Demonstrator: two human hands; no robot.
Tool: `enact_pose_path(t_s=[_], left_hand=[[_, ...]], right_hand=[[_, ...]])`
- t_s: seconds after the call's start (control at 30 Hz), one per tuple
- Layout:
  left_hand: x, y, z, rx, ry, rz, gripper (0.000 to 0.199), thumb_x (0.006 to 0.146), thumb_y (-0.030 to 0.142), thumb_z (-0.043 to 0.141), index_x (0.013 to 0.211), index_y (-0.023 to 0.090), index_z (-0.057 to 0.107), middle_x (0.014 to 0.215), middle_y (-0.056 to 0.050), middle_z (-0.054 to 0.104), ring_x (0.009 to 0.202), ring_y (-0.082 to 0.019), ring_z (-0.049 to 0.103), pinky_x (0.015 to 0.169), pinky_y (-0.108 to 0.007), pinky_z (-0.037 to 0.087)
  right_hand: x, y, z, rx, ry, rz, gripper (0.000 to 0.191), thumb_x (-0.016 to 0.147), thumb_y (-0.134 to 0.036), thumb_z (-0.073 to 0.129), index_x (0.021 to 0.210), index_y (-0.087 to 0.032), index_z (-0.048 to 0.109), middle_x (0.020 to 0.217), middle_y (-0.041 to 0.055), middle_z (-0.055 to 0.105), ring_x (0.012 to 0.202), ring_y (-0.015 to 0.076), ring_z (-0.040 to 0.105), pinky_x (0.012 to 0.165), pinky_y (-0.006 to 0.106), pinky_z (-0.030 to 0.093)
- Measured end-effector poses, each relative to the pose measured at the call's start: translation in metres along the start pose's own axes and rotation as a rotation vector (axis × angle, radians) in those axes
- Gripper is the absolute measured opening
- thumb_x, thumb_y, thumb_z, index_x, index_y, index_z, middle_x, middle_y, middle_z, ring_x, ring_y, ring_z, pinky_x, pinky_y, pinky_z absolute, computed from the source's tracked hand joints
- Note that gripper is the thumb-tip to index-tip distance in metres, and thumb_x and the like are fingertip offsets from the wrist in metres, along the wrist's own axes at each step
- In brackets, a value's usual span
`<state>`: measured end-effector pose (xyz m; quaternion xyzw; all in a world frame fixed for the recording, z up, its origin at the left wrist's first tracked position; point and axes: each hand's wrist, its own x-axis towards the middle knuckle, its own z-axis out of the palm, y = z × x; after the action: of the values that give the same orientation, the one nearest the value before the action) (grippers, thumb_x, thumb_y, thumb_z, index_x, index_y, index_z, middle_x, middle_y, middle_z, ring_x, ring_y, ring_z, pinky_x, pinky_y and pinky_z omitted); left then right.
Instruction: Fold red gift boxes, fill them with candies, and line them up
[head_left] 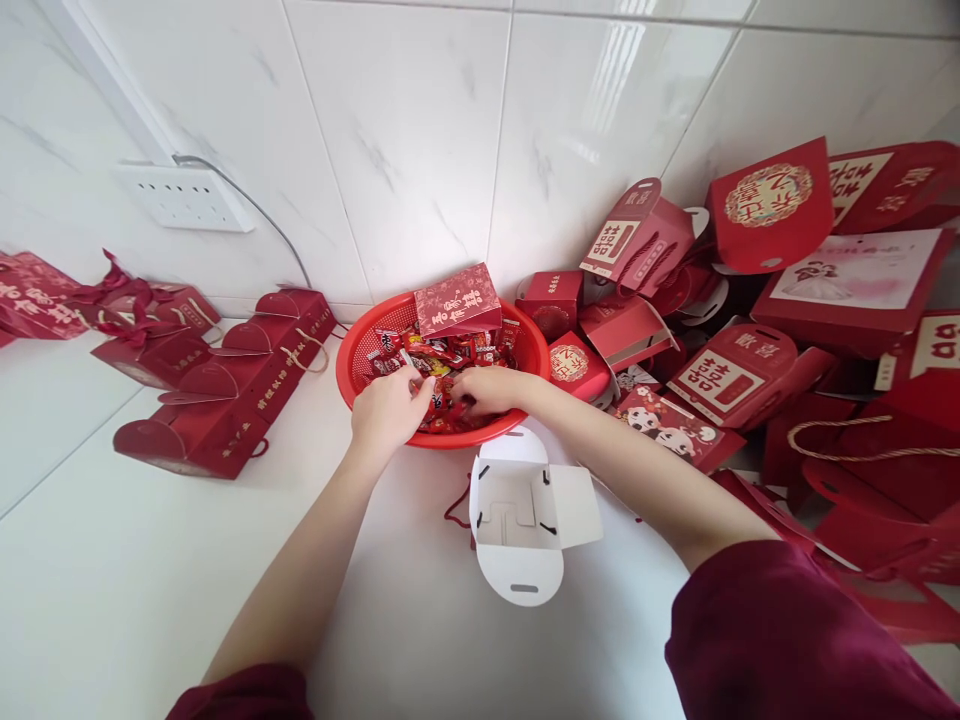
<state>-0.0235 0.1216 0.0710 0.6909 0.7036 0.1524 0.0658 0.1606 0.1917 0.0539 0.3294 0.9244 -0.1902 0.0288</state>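
Observation:
Both my hands are inside a red plastic basket (347, 372) filled with red-wrapped candies (480, 345). At the basket's near left, my left hand (390, 405) is closed, its fingertips among the wrappers; what it grips is hidden. My right hand (491, 390) reaches in from the right with curled fingers dipped into the candies, and their hold cannot be made out. A patterned red box (457, 300) lies across the back of the basket. Just in front stands an opened gift box (517, 510), white inside, flaps spread, with nothing visible in it.
Closed red gift boxes (225, 385) stand in a row at the left. To the right is a heap of red boxes (720, 370), close to my right forearm. A tiled wall (420, 130) with a socket strip (184, 197) and a cable rises behind the white table (75, 560).

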Motion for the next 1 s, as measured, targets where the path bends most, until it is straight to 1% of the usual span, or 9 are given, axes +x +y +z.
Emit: enact_pose_path(t_s=[0.07, 0.17, 0.27, 0.4, 0.5, 0.6, 0.83, 0.93, 1.0], left_hand=[[-0.002, 0.001, -0.002, -0.106, 0.052, 0.046, 0.031, 0.092, 0.049, 0.048, 0.085, 0.024, 0.065, 0.082, -0.004, 0.073, 0.080, -0.026, 0.068, 0.066, -0.032, 0.046], [-0.009, 0.010, -0.009, -0.446, 0.102, 0.178, 0.030, 0.094, 0.048, 0.049, 0.086, 0.022, 0.062, 0.074, -0.001, 0.068, 0.067, -0.017, 0.064, 0.065, -0.028, 0.048], [-0.022, 0.027, -0.016, -0.779, -0.026, 0.273, 0.032, 0.091, 0.051, 0.056, 0.092, 0.020, 0.062, 0.077, -0.001, 0.067, 0.062, -0.014, 0.065, 0.062, -0.024, 0.052], [-0.040, 0.050, -0.020, -0.992, -0.242, 0.303, 0.032, 0.088, 0.051, 0.062, 0.091, 0.020, 0.058, 0.078, -0.002, 0.068, 0.063, -0.015, 0.069, 0.055, -0.022, 0.053], [-0.051, 0.061, -0.023, -1.013, -0.280, 0.311, 0.031, 0.088, 0.048, 0.065, 0.085, 0.020, 0.051, 0.074, 0.001, 0.064, 0.056, -0.012, 0.066, 0.050, -0.020, 0.051], [-0.057, 0.066, -0.025, -0.973, -0.248, 0.284, 0.030, 0.087, 0.046, 0.067, 0.086, 0.021, 0.050, 0.075, 0.003, 0.062, 0.050, -0.009, 0.061, 0.046, -0.019, 0.048], [-0.055, 0.058, -0.021, -1.025, -0.474, 0.282, 0.033, 0.093, 0.048, 0.057, 0.078, 0.018, 0.055, 0.068, 0.000, 0.064, 0.053, -0.011, 0.065, 0.045, -0.018, 0.048], [-0.055, 0.054, -0.017, -1.017, -0.498, 0.278, 0.035, 0.095, 0.047, 0.055, 0.076, 0.018, 0.054, 0.069, -0.001, 0.066, 0.052, -0.010, 0.064, 0.045, -0.018, 0.047], [-0.057, 0.052, -0.014, -1.005, -0.437, 0.302, 0.031, 0.094, 0.046, 0.057, 0.078, 0.018, 0.056, 0.070, 0.000, 0.066, 0.054, -0.011, 0.065, 0.045, -0.019, 0.048]], right_hand=[[-0.012, 0.001, -0.006, 0.083, 0.109, 0.017, 0.010, 0.086, -0.026, 0.068, 0.087, -0.016, 0.065, 0.092, 0.0060, 0.071, 0.088, 0.0206, 0.066, 0.077, 0.027, 0.046], [-0.039, -0.004, -0.013, 0.208, 0.242, 0.062, 0.019, 0.098, -0.033, 0.053, 0.098, -0.015, 0.060, 0.085, 0.0040, 0.069, 0.077, 0.0166, 0.067, 0.072, 0.026, 0.049], [-0.073, -0.017, -0.013, 0.405, 0.347, 0.045, 0.026, 0.099, -0.041, 0.049, 0.107, -0.017, 0.055, 0.086, 0.0020, 0.067, 0.074, 0.0151, 0.066, 0.068, 0.025, 0.052], [-0.116, -0.040, -0.005, 0.840, 0.497, -0.024, 0.027, 0.088, -0.041, 0.068, 0.101, -0.019, 0.061, 0.091, 0.0017, 0.066, 0.081, 0.0166, 0.064, 0.075, 0.029, 0.054], [-0.141, -0.054, 0.002, 0.966, 0.545, -0.001, 0.026, 0.083, -0.035, 0.075, 0.101, -0.021, 0.064, 0.094, 0.0018, 0.066, 0.085, 0.0171, 0.063, 0.077, 0.030, 0.053], [-0.157, -0.063, 0.006, 1.069, 0.496, -0.025, 0.024, 0.084, -0.031, 0.074, 0.104, -0.021, 0.066, 0.095, 0.0022, 0.067, 0.083, 0.0158, 0.063, 0.077, 0.030, 0.054], [-0.163, -0.063, 0.005, 1.223, 0.369, -0.138, 0.036, 0.087, -0.023, 0.070, 0.123, -0.021, 0.066, 0.101, 0.0042, 0.071, 0.092, 0.0164, 0.067, 0.086, 0.033, 0.056], [-0.162, -0.060, 0.006, 1.197, 0.366, -0.132, 0.038, 0.089, -0.025, 0.068, 0.127, -0.021, 0.063, 0.110, 0.0056, 0.070, 0.100, 0.0178, 0.066, 0.089, 0.034, 0.056], [-0.160, -0.060, 0.006, 1.051, 0.427, -0.077, 0.030, 0.092, -0.028, 0.064, 0.122, -0.022, 0.066, 0.108, 0.0050, 0.071, 0.099, 0.0179, 0.067, 0.089, 0.034, 0.055]])
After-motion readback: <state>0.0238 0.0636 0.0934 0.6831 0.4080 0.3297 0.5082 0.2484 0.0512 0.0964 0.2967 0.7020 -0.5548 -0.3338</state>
